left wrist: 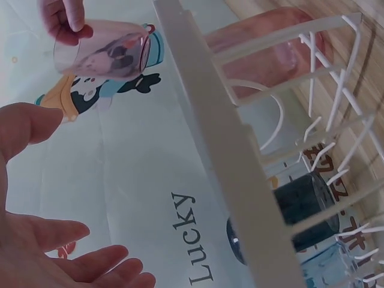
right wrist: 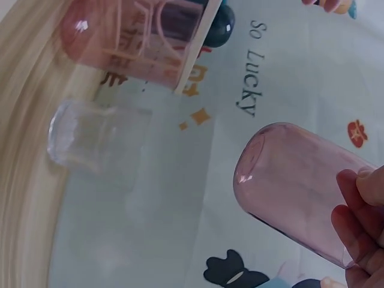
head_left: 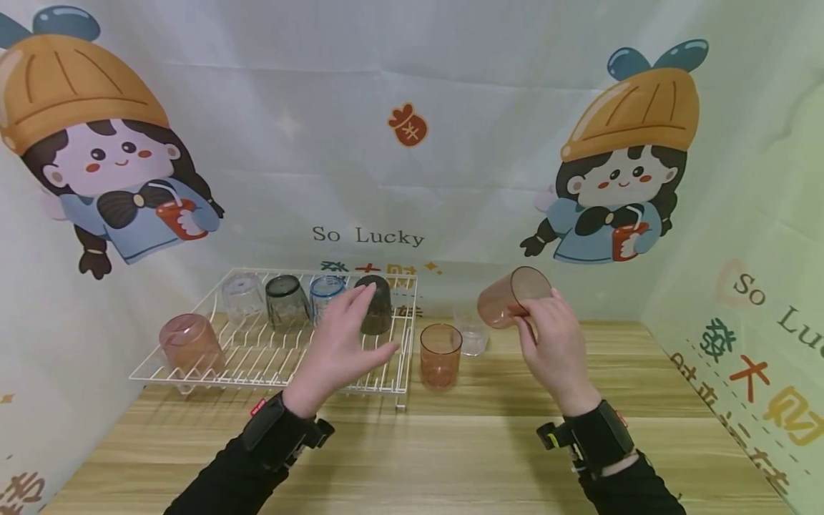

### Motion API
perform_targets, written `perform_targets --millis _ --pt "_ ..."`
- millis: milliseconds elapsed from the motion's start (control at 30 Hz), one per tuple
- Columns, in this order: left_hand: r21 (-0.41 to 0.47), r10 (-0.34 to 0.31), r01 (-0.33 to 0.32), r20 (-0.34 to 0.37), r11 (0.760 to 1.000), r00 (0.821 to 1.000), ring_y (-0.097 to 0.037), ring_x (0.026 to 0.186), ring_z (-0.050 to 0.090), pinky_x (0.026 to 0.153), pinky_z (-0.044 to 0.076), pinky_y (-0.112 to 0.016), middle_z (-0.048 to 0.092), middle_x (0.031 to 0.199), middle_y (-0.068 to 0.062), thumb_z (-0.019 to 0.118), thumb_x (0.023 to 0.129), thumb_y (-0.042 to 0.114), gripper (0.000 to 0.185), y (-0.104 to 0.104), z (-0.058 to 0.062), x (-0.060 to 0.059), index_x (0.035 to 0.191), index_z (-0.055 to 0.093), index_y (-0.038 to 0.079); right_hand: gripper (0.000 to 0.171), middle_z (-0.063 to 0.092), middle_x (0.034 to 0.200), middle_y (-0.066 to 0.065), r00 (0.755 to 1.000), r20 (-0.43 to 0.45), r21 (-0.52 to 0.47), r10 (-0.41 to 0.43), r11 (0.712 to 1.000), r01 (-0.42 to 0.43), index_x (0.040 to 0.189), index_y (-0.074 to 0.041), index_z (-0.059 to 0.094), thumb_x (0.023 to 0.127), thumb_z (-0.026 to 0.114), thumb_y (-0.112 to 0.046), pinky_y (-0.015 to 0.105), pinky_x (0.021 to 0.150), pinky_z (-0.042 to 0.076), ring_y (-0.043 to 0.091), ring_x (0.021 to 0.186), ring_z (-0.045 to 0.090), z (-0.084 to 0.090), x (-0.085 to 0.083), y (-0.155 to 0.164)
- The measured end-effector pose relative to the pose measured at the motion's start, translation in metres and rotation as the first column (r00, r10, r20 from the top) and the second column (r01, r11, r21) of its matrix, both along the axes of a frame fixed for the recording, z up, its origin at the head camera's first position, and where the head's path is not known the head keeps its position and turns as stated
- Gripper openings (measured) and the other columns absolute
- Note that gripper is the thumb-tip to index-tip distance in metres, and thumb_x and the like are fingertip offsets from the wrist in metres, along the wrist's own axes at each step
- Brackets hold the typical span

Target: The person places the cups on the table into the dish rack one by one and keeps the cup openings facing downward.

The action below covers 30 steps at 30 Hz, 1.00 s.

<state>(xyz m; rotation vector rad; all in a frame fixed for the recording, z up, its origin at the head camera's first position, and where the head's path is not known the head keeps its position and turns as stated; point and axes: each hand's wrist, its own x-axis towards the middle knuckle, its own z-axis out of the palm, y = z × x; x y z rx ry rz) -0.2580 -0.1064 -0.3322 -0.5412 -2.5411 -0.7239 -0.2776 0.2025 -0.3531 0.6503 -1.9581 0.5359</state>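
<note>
Backdrop [head_left: 450,143] reading "So Lucky", right hand [head_left: 555,342] holding cup [head_left: 511,297]

— Where does the head view sit?
— Above the table [head_left: 450,443], facing forward and down; rack [head_left: 257,357] at ten o'clock, lifted cup [head_left: 508,297] at one o'clock.
— And the wrists?
— Left looks from close along the rack [left wrist: 228,156]; right looks up, very near, at the lifted cup [right wrist: 294,186]; both share that cup [left wrist: 99,51] and the printed backdrop [right wrist: 180,198].
</note>
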Motion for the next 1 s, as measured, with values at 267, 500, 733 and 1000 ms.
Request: perform_targets --millis 267,500,733,1000 --pt "0.004 -0.01 0.011 -0.019 1.0 1.0 -0.036 0.135 0.034 0.111 0.029 -0.056 0.035 0.148 -0.018 0.075 0.074 0.043 0.094 0.008 0.003 0.001 0.147 0.029 0.006 0.017 0.068 0.084 0.012 0.998 -0.018 -0.054 0.054 0.997 -0.055 0.092 0.0 0.065 0.078 0.07 0.007 0.05 0.11 0.033 0.028 0.083 0.061 0.006 0.008 -0.012" --pt "0.054 -0.054 0.056 -0.035 0.997 0.998 -0.034 0.133 0.036 0.11 0.031 -0.054 0.036 0.147 -0.017 0.076 0.074 0.039 0.093 0.014 0.001 0.002 0.147 0.029 0.006 0.018 0.067 0.085 0.012 0.995 -0.033 -0.097 0.099 0.99 -0.101 0.092 0.001 0.066 0.077 0.07 0.009 0.049 0.11 0.033 0.028 0.084 0.061 0.009 0.014 -0.022" --pt "0.07 -0.072 0.076 -0.057 0.995 0.996 -0.032 0.134 0.035 0.11 0.031 -0.053 0.036 0.147 -0.014 0.075 0.075 0.039 0.091 0.018 0.002 0.003 0.148 0.029 0.007 0.018 0.067 0.086 0.013 0.99 -0.048 -0.124 0.135 0.982 -0.14 0.092 0.002 0.066 0.076 0.069 0.01 0.046 0.112 0.031 0.028 0.085 0.06 0.012 0.018 -0.028" --pt "0.079 -0.082 0.088 -0.078 0.993 0.994 -0.031 0.135 0.034 0.112 0.03 -0.052 0.037 0.147 -0.013 0.075 0.076 0.037 0.089 0.022 0.005 0.004 0.148 0.03 0.01 0.017 0.066 0.086 0.011 0.979 -0.035 -0.169 0.199 0.965 -0.202 0.092 0.001 0.066 0.078 0.067 0.011 0.044 0.114 0.029 0.025 0.086 0.06 0.013 0.022 -0.035"
